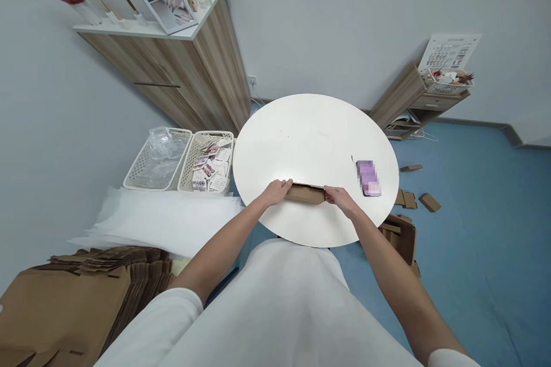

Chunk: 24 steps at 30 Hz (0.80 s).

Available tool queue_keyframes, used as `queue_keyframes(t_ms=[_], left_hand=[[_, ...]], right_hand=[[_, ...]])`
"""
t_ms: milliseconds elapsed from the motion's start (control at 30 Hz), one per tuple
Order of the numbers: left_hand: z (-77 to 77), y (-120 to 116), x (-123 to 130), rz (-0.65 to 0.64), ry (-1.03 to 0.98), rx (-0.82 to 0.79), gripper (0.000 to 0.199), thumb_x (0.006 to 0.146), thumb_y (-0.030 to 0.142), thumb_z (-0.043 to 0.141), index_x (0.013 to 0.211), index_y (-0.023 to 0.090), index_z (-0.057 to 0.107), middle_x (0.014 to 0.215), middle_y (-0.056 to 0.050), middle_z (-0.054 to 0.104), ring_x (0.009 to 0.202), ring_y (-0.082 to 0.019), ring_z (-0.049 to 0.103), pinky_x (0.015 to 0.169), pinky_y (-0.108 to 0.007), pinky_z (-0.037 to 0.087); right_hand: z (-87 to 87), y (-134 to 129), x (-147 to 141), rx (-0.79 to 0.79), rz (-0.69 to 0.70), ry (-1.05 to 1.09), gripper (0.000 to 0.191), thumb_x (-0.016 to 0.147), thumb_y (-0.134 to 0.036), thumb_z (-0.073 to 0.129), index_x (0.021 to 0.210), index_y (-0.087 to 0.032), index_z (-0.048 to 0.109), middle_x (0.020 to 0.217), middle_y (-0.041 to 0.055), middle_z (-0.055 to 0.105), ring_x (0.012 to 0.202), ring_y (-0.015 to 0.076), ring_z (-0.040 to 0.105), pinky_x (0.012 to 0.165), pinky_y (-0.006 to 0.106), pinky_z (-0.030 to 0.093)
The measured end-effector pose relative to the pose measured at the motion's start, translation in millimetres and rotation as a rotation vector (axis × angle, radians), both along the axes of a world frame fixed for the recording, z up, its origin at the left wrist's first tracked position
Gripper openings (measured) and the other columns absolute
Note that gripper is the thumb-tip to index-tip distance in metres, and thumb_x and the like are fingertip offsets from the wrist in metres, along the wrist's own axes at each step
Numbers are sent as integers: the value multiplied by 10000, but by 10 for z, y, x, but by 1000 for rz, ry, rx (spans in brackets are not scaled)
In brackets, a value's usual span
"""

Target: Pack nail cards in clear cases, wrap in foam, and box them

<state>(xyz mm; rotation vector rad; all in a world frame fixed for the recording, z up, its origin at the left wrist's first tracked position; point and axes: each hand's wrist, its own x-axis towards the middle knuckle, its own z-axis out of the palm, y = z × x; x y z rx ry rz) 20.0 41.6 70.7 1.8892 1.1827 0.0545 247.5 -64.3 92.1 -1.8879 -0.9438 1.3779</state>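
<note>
A small brown cardboard box (305,194) lies between my hands near the front of the round white table (310,137). Its long top edge shows a dark gap. My left hand (276,191) grips the box's left end, fingers closed at the upper corner. At the opposite end, my right hand (339,197) is closed on the right side of the box, thumb and fingers at its corner. What lies inside the box cannot be seen. To the right of my right hand, a purple pixelated phone-like rectangle (368,178) rests on the table.
Left of the table stand a white basket of printed packets (212,167), a basket of clear plastic bags (161,157), white sheets (159,218) and stacked flat cardboard (73,304). On the right floor, a large open carton (407,238) holds small boxes; several lie loose. A wooden cabinet (215,63) stands behind.
</note>
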Motion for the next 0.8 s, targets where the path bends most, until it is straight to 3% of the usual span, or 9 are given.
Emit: queue_keyframes(t_ms=[133, 267, 367, 433, 600, 800], left_hand=[[24, 40, -36, 66, -85, -217, 481, 801, 569, 273, 631, 179, 496, 637, -29, 524, 591, -141, 503, 561, -262, 381], [71, 114, -87, 125, -233, -526, 379, 740, 494, 475, 924, 171, 549, 805, -35, 563, 652, -106, 532, 620, -233, 437], [81, 164, -123, 232, -251, -671, 595, 665, 440, 602, 1171, 175, 431, 951, -74, 561, 691, -108, 556, 648, -245, 465], [66, 179, -139, 259, -251, -710, 678, 635, 409, 645, 1222, 186, 390, 1022, -92, 550, 718, -117, 565, 657, -257, 476], [-15, 118, -174, 187, -203, -711, 630, 625, 340, 669, 1198, 216, 440, 1029, -81, 560, 779, -135, 580, 672, -265, 482], [-78, -28, -245, 84, -236, -547, 571, 663, 298, 640, 1197, 212, 459, 1056, -87, 527, 810, -145, 590, 696, -271, 481]], right_hand=[[-19, -16, 52, -1, 60, 102, 340, 724, -460, 449, 808, -190, 638, 785, 39, 605, 691, 139, 535, 663, 273, 430], [-44, -24, 114, -57, 6, 147, 400, 699, -452, 533, 1024, -229, 600, 989, 66, 600, 741, 150, 567, 667, 287, 472], [-62, -35, 136, -78, -31, 229, 440, 693, -478, 555, 1069, -250, 572, 1058, 79, 576, 746, 161, 586, 645, 297, 499], [-83, -40, 130, -77, -42, 254, 419, 700, -495, 545, 1039, -252, 582, 1050, 82, 575, 730, 162, 594, 629, 301, 507], [-187, -87, 53, -101, -66, 186, 383, 691, -436, 580, 1031, -262, 553, 1059, 63, 546, 710, 143, 607, 621, 295, 506], [-278, -233, -72, -15, -40, 109, 387, 720, -382, 542, 1095, -294, 517, 1156, 54, 496, 761, 141, 606, 643, 290, 498]])
